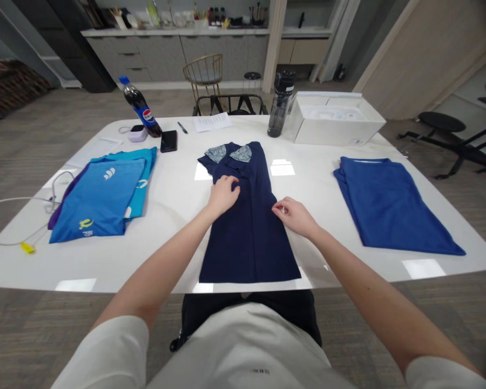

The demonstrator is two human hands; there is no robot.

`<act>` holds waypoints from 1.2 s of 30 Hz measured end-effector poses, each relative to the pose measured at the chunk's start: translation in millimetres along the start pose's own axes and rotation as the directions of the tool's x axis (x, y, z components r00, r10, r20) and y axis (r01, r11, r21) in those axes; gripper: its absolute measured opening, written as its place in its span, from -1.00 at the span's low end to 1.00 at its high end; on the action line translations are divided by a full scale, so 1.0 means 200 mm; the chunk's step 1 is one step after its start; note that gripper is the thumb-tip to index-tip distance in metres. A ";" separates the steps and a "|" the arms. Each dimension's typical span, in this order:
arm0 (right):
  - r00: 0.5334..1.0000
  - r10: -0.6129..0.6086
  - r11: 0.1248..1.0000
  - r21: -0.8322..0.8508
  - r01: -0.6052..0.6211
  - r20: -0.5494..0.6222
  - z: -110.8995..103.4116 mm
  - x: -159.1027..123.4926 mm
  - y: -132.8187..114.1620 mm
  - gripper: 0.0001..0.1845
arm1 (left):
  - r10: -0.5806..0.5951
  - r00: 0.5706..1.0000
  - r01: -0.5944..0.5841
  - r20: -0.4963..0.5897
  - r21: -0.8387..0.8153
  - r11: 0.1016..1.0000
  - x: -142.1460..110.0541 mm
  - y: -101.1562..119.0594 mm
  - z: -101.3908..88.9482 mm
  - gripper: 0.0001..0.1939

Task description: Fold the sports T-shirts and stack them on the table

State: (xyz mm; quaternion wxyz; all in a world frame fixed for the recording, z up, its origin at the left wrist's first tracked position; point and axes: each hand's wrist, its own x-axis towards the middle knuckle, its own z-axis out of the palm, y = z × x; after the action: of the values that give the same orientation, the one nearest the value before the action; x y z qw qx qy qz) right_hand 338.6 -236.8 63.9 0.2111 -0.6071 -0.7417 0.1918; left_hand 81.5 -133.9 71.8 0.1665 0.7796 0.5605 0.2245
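A navy short-sleeved shirt (249,237) lies partly folded on the table in front of me, its hem toward my body. Grey-blue patterned parts (241,153) show at its far end, near the sleeves. My left hand (225,194) rests on the shirt's upper left part with half-curled fingers, and a gap shows between thumb and forefinger. At the right side edge, thumb and fingers of my right hand (294,215) pinch the fabric. The fingertips of both hands are partly hidden.
Blue folded shirts (105,189) lie at left, near a white cable and yellow tag (27,247). A dark blue folded cloth (397,205) is at right. Toward the back are a cola bottle (141,111), phone (169,141), paper (213,122), dark bottle (281,105) and white box (332,129).
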 end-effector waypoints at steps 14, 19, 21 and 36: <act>0.977 0.171 0.981 -0.067 -0.180 -0.124 0.05 1.09 0.27 -0.62 | -0.137 0.988 0.149 -0.073 0.204 0.968 0.84 -0.24 0.24 -0.67; 0.949 0.284 0.949 -0.104 -0.298 -0.135 0.10 1.52 0.33 -0.41 | -0.200 0.978 0.204 -0.061 0.069 0.977 0.91 -0.27 0.24 -0.80; 0.946 0.308 0.934 -0.158 -0.322 -0.102 0.13 1.61 0.35 -0.48 | -0.171 0.984 0.172 -0.039 0.018 0.985 0.93 -0.26 0.21 -0.78; 0.988 -0.094 0.962 -0.267 0.058 -0.122 0.24 1.70 0.11 -0.59 | -0.300 0.934 0.351 -0.196 0.335 0.874 0.86 -0.59 0.04 -0.49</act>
State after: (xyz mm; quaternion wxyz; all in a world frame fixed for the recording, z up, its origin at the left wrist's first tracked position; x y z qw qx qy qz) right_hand 271.7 99.2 38.0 0.1852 -0.6123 -0.7674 0.0422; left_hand 38.1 66.3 33.8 0.0152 0.6736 0.7259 0.1383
